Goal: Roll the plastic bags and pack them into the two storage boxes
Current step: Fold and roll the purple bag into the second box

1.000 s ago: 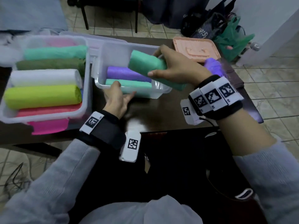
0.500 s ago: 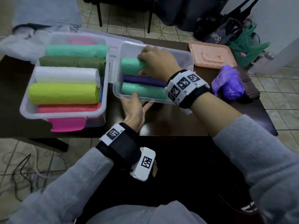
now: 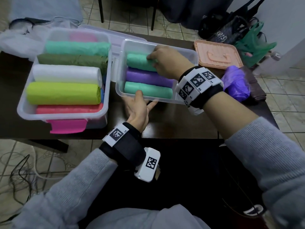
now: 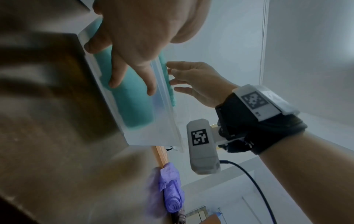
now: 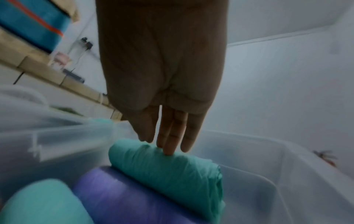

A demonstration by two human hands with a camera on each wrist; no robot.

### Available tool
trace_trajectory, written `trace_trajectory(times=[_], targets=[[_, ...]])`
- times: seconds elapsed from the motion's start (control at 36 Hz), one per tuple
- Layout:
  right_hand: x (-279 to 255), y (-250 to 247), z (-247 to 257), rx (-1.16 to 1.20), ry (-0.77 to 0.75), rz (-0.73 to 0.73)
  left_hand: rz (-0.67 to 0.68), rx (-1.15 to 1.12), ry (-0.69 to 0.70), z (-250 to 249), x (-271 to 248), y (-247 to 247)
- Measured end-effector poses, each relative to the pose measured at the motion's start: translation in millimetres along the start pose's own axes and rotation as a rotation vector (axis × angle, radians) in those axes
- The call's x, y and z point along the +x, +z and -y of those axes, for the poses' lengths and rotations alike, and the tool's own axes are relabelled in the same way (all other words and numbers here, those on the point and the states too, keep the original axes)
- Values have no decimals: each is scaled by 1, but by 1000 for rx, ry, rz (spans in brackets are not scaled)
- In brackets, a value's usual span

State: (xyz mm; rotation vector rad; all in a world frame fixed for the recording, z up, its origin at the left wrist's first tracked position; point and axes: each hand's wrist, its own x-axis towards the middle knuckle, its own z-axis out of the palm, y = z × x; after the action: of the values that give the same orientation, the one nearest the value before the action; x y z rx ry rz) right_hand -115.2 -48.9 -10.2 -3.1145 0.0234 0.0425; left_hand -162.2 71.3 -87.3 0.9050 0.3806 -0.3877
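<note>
Right hand (image 3: pixel 166 62) inside the small box (image 3: pixel 189 54), straight fingers (image 5: pixel 172 142) pressing down on a teal roll (image 3: pixel 140 62), nothing clamped. Just beside that roll, toward the body, a purple roll (image 3: pixel 148 76), then a second teal roll (image 3: pixel 148 90) against the near wall. Left hand (image 3: pixel 137 108) at that near wall, thumb over the rim, fingers spread flat along the outside, not curled round it. Left of the grip, touching the small box, a big box (image 3: pixel 22 106) packed with rolls: teal (image 3: pixel 77 47), olive (image 3: pixel 71 60), white (image 3: pixel 66 74), lime (image 3: pixel 63 93), coral-pink (image 3: pixel 69 109), with a bright pink latch (image 3: pixel 67 125) on its near wall. Behind both boxes, a clear lid (image 3: pixel 115 35). Right of the grip, a peach lid (image 3: pixel 217 54) and a loose purple bag (image 3: pixel 236 83), unrolled, on the tabletop. Underneath, a dark glossy table (image 3: pixel 173 124). Beyond the table's far edge, beige tiled floor (image 3: pixel 132 19), chair legs (image 3: pixel 102 12), dark bags (image 3: pixel 222 28) and a green plastic bag (image 3: pixel 254 45) by a white wall (image 3: pixel 280 17). Past the far left corner, white plastic sheeting (image 3: pixel 19 43). On the floor by the left elbow, tangled cables (image 3: pixel 24 171). Grey sleeves (image 3: pixel 66 195) and marker-tagged wrist straps (image 3: pixel 198 81) on both arms.
</note>
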Motion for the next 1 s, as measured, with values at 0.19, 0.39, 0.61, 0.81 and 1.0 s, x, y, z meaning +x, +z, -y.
trace_trajectory(times=[0.19, 0.39, 0.61, 0.81, 1.0], targets=[[-19, -7, -21, 219, 220, -414, -45, 22, -3, -5, -5, 10], [-49, 15, -55, 663, 841, -259, -87, 39, -30, -9, -8, 18], [-60, 36, -66, 1042, 853, -222, -71, 45, -71, -23, -15, 31], [-57, 40, -69, 988, 788, -261, -47, 31, -76, -31, -10, 34], [-57, 43, -72, 991, 770, -221, -75, 67, -101, -33, -7, 33]])
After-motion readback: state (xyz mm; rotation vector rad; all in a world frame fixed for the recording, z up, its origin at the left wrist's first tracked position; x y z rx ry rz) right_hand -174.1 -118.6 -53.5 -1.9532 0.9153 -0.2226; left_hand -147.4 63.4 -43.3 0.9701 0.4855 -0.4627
